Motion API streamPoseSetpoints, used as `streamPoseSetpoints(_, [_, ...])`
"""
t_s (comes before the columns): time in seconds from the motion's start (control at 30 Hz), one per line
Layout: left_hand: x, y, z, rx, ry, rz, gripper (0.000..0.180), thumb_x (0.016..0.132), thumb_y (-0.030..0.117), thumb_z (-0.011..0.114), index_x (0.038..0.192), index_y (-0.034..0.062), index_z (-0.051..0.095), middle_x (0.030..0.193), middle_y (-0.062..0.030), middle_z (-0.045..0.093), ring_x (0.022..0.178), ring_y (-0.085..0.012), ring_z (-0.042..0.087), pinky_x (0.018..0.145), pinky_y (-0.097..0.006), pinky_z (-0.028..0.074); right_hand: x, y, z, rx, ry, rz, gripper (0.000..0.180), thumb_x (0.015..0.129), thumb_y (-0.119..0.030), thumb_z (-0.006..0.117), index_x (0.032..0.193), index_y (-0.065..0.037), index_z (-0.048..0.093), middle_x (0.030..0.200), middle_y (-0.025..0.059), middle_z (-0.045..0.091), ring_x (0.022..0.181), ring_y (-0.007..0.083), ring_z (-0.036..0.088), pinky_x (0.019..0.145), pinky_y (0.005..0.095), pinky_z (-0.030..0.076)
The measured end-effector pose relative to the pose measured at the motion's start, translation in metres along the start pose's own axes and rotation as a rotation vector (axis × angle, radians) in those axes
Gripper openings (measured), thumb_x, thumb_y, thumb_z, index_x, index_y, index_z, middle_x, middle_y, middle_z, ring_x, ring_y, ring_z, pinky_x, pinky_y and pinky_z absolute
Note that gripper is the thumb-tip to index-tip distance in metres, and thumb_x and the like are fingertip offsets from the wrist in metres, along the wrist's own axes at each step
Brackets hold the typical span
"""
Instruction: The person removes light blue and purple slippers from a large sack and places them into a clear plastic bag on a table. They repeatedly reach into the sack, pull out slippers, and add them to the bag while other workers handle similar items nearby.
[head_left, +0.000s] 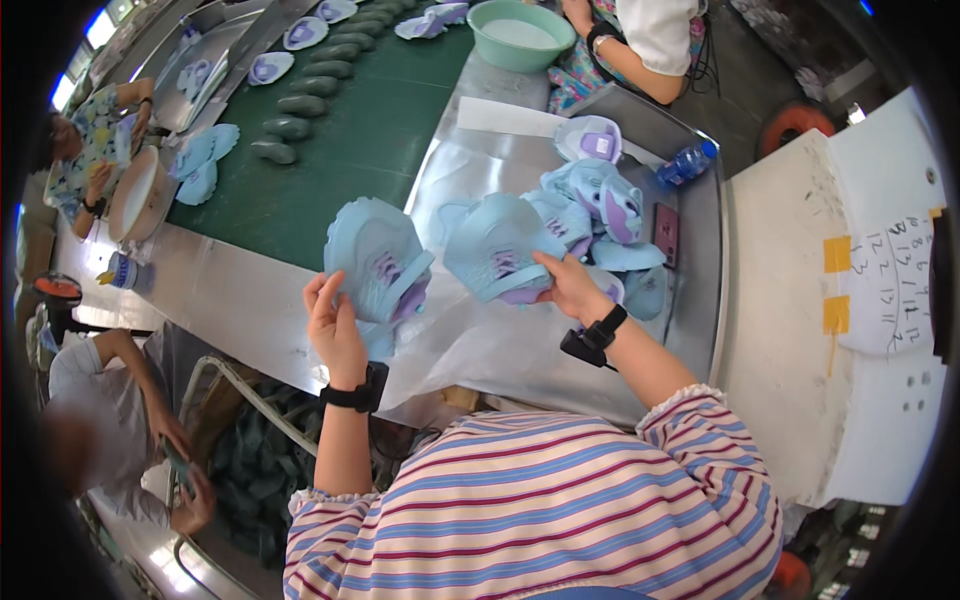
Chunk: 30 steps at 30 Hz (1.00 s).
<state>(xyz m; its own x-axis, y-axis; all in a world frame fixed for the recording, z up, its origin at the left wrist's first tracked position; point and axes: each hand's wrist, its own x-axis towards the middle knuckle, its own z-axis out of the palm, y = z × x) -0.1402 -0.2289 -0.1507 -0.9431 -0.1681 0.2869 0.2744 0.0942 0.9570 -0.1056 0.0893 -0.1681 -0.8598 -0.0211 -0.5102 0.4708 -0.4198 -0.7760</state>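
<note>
Two light blue shoe uppers with purple laces are held up side by side over the metal tabletop. My left hand [336,330] grips the left shoe upper [368,245] by its near left edge. In my right hand [577,288] is the other shoe upper [488,240], pinched at its right side between thumb and fingers. A further light blue piece [378,338] shows beneath the left upper, partly hidden by it. To the right of my right hand lies a heap of similar blue and purple uppers [605,195].
Dark green shoe lasts [310,85] line a green conveyor belt [370,150]. A blue bottle [688,162] and a phone [665,235] lie by the metal rim at right. Beyond stands a green basin [520,35]. Co-workers sit left and far right; a white panel [800,300] stands at right.
</note>
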Motion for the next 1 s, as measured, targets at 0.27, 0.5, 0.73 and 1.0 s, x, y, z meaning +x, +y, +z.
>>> streamPoseSetpoints(0.27, [0.016, -0.014, 0.007, -0.397, -0.046, -0.281, 0.031, 0.083, -0.004, 0.048, 0.112, 0.0007, 0.059, 0.119, -0.0008, 0.042, 0.090, -0.0081, 0.047, 0.072, -0.021, 0.037, 0.029, 0.002, 0.003, 0.456, -0.272, 0.224, 0.031, 0.089, -0.028, 0.046, 0.110, -0.006, 0.054, 0.108, 0.0073, 0.060, 0.096, 0.0217, 0.060, 0.079, 0.0353, 0.050])
streamPoseSetpoints(0.5, [0.045, -0.017, 0.020, -0.049, -0.225, -0.294, 0.023, 0.082, 0.006, 0.061, 0.104, -0.0008, 0.059, 0.103, -0.0020, 0.053, 0.087, -0.0101, 0.053, 0.078, -0.023, 0.042, 0.057, -0.016, 0.073, -0.080, -0.212, 0.210, 0.057, 0.087, -0.060, 0.040, 0.102, -0.007, 0.055, 0.076, 0.0076, 0.060, 0.055, 0.0214, 0.061, 0.038, 0.0259, 0.040])
streamPoseSetpoints(0.73, [0.077, -0.016, -0.007, -0.200, -0.038, -0.398, 0.025, 0.076, -0.002, 0.065, 0.098, 0.0023, 0.055, 0.093, -0.0033, 0.056, 0.086, -0.0105, 0.053, 0.076, -0.024, 0.044, 0.068, 0.006, 0.086, -0.024, -0.421, 0.193, 0.053, 0.093, -0.054, 0.030, 0.115, -0.009, 0.050, 0.093, 0.0131, 0.062, 0.076, 0.0258, 0.064, 0.058, 0.0322, 0.050])
streamPoseSetpoints(1.0, [0.232, -0.105, -0.132, -0.270, 0.498, -0.152, 0.030, 0.068, -0.008, 0.064, 0.090, 0.0064, 0.052, 0.085, -0.0007, 0.048, 0.078, -0.0110, 0.046, 0.070, -0.025, 0.040, 0.033, 0.027, 0.083, -0.490, -0.509, 0.365, 0.036, 0.091, -0.023, 0.051, 0.119, -0.001, 0.045, 0.101, 0.0115, 0.058, 0.089, 0.0224, 0.062, 0.070, 0.0311, 0.051])
